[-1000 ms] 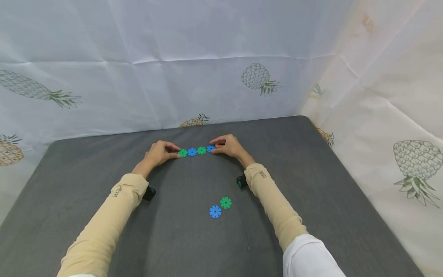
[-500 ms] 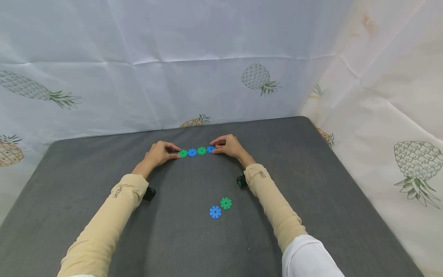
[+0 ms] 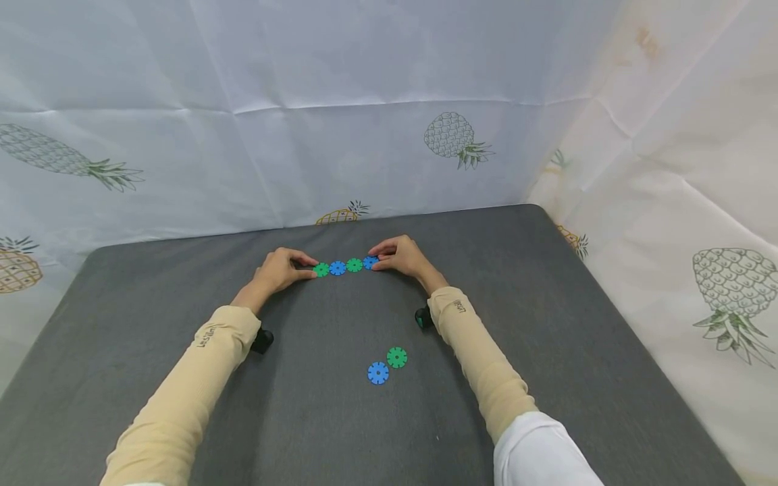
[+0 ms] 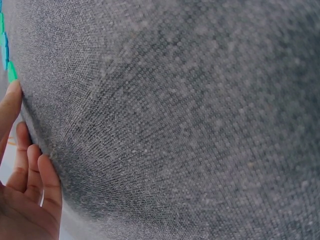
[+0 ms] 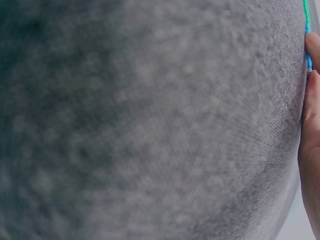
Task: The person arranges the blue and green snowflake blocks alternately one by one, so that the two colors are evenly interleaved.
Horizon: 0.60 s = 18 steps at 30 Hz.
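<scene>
Notched plastic discs, green and blue by turns, form a row near the far side of the table. My left hand [image 3: 277, 271] pinches the green disc [image 3: 321, 270] at the row's left end between thumb and fingers. At the right end, my right hand [image 3: 402, 258] pinches a blue disc [image 3: 369, 262], partly hidden by the fingers. Between them lie another blue disc [image 3: 337, 268] and another green disc [image 3: 354, 264], edge to edge. The left wrist view shows the thumb at the edge of the end green disc [image 4: 12, 72]; the right wrist view shows fingers beside the blue disc [image 5: 308, 55].
Closer to me, a loose green disc [image 3: 397, 357] and a loose blue disc [image 3: 378, 372] lie side by side on the grey cloth-covered table [image 3: 328, 432]. Behind the table's far edge hangs a white curtain [image 3: 340, 155] printed with pineapples.
</scene>
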Each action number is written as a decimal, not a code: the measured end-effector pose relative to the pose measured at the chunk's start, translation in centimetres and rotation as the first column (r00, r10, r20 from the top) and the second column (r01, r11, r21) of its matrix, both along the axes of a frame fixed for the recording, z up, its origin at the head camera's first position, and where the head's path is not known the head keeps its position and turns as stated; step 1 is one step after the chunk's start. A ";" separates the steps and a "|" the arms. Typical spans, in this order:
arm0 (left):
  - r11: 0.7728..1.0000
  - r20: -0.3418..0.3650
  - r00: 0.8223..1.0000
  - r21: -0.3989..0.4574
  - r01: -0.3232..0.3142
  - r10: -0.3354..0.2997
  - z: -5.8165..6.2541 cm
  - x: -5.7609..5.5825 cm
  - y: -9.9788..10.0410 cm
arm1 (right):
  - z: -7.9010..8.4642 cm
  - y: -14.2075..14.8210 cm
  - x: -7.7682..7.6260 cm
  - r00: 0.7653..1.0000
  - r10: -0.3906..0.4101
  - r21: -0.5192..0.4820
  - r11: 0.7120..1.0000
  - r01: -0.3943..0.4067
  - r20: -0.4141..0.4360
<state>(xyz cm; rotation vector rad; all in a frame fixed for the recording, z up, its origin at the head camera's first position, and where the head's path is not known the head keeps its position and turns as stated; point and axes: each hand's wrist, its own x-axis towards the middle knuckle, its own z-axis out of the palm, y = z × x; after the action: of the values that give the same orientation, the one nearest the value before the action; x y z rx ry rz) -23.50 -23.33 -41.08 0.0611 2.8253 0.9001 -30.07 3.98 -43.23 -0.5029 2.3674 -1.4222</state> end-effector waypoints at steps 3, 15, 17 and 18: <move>1.000 -0.001 1.000 0.001 -0.001 0.001 0.0 0.0 0.0 | 0.0 0.0 0.0 1.000 0.000 -0.012 1.000 0.000 0.011; 1.000 -0.008 1.000 0.012 0.007 -0.007 0.0 0.0 -0.1 | 0.0 1.0 -0.1 0.996 0.084 -0.186 0.980 -0.075 0.038; 1.000 -0.007 1.000 0.013 0.006 -0.006 0.0 0.0 -0.1 | 0.2 1.3 -0.2 0.993 0.110 -0.237 0.967 -0.095 0.050; 1.000 -0.007 1.000 0.012 0.003 -0.003 0.0 0.0 -0.1 | 0.3 1.5 -0.2 0.990 0.125 -0.266 0.958 -0.104 0.061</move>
<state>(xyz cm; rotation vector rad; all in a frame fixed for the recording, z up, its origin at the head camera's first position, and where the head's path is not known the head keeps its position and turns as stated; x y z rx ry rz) -23.48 -23.41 -41.06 0.0694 2.8253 0.9181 -30.32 5.43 -42.97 -0.6298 2.0649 -1.6785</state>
